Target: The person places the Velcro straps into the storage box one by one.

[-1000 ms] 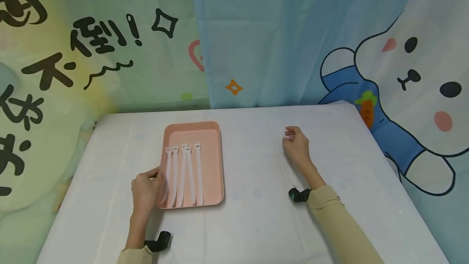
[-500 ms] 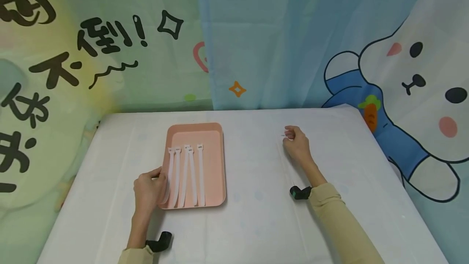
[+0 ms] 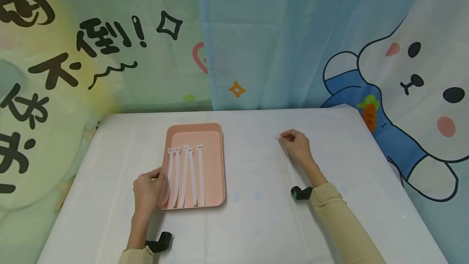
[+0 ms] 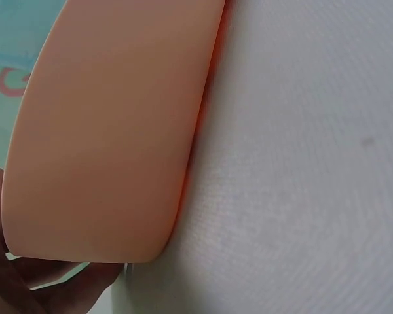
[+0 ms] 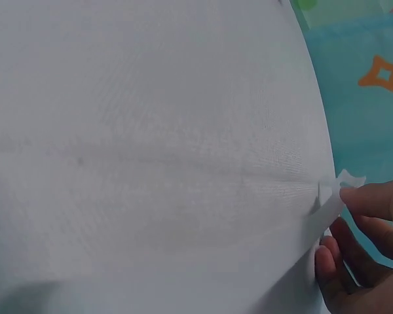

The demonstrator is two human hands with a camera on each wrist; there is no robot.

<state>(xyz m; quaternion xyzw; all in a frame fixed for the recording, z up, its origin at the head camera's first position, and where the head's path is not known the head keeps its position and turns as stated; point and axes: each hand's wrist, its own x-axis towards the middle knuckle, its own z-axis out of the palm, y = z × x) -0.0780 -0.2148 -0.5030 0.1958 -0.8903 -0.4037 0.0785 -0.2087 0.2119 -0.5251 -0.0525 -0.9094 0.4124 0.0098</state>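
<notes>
In the head view, a pink tray [image 3: 212, 174] on the table carries several white cable ties [image 3: 200, 174], broad flat straps with slotted heads, lying roughly side by side. My left hand [image 3: 147, 188] grips the tray's left rim; the left wrist view shows fingers [image 4: 78, 288] at the tray wall [image 4: 111, 150]. To the right, my right hand [image 3: 297, 146] pinches another white cable tie [image 5: 350, 180] near its notched head, between thumb and fingertips. The strap hangs back toward the wrist, hard to tell from the white cloth in the head view.
A white cloth [image 3: 249, 231] covers the table, with faint creases. Behind it hangs a printed curtain [image 3: 256, 52] with lettering and a cartoon rabbit. Black wrist cameras [image 3: 159, 242] sit on both wrists.
My right hand's fingertips have shifted slightly left and toward me, with the cable tie's head moving along. The left hand and tray keep their place; the head view has shifted a little.
</notes>
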